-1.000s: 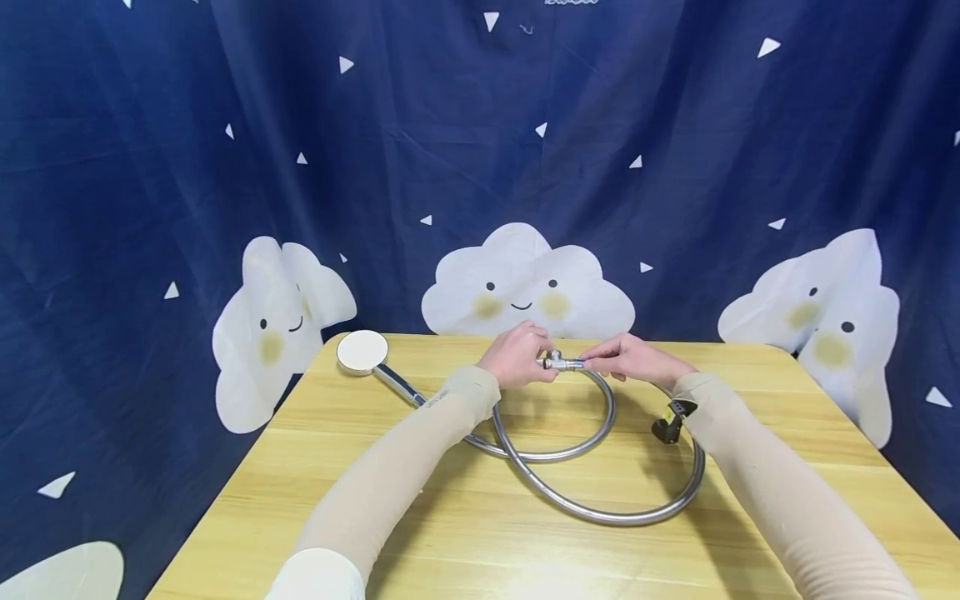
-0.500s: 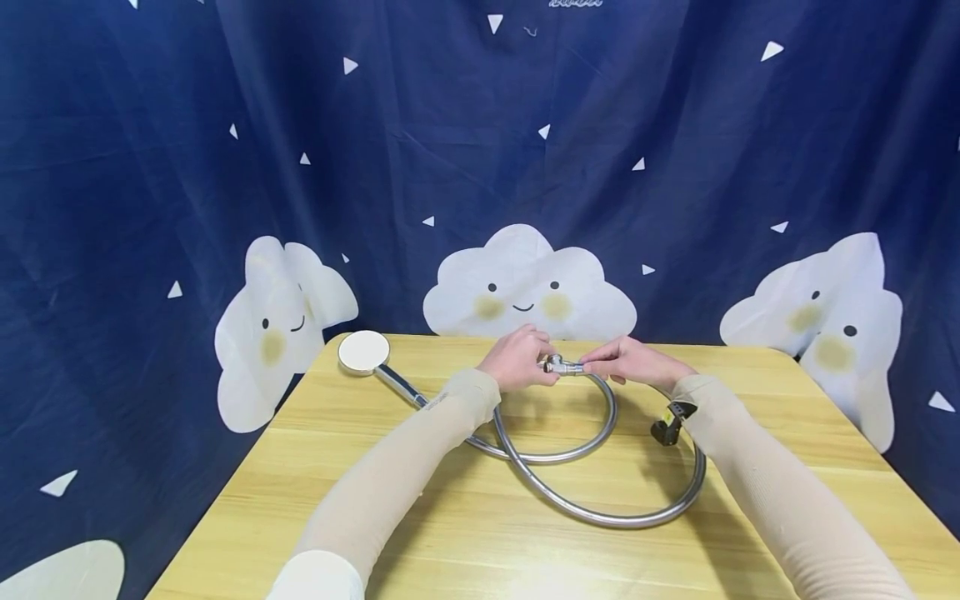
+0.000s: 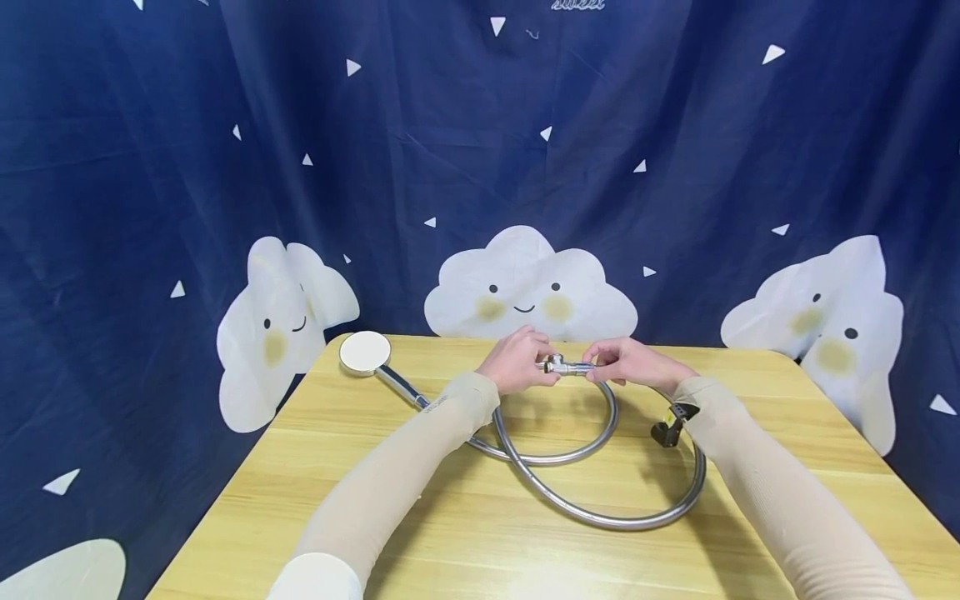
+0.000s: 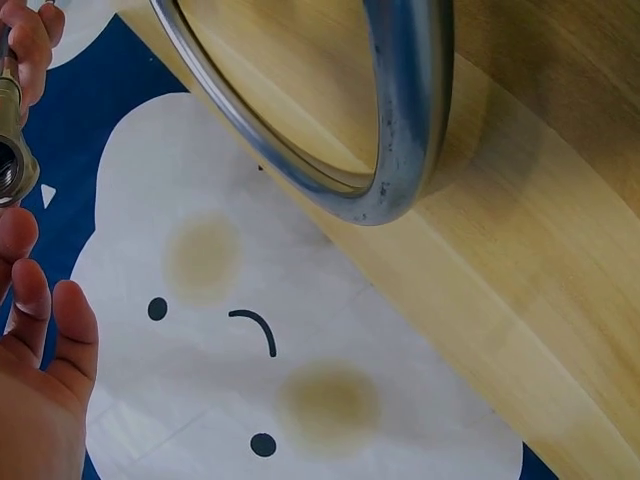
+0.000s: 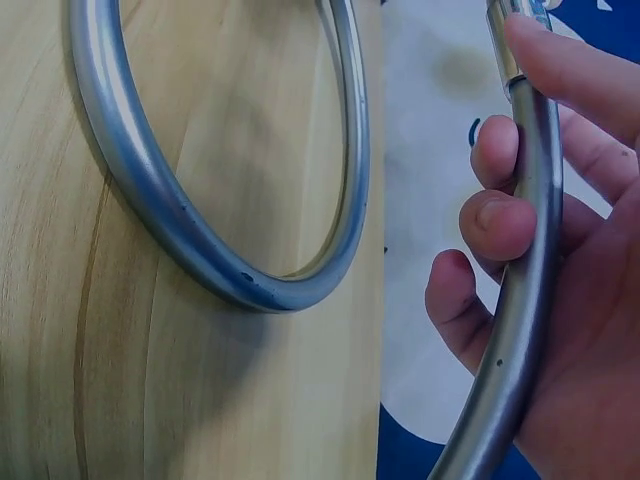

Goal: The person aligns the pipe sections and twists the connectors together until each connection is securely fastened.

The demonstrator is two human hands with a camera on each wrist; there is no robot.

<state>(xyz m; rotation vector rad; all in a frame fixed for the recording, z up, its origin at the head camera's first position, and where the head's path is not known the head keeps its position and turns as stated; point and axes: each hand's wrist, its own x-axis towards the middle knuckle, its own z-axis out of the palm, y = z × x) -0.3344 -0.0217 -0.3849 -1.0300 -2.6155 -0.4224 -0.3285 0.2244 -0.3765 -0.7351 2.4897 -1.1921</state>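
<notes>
Over the far edge of the table, my left hand (image 3: 517,360) grips a small chrome T-shaped pipe fitting (image 3: 555,365). Its round threaded opening faces the camera in the left wrist view, where the fitting (image 4: 12,170) is cut off at the left edge. My right hand (image 3: 630,362) has its fingers round the end of a grey metal shower hose (image 5: 535,230), with thumb or forefinger on the shiny connector (image 5: 505,55). Connector and fitting sit in line, end to end. The hose loops over the table toward a shower head (image 3: 365,353) with a white face and chrome handle.
The wooden table (image 3: 480,533) carries the hose loops, which cross under the hands. A dark blue curtain (image 3: 480,125) with white clouds hangs right behind the far edge. A small black camera (image 3: 670,427) is strapped at the right wrist.
My right fingers have shifted slightly right along the connector, showing more of it. The left hand keeps its grip on the fitting. The whole head view has drifted very slightly.
</notes>
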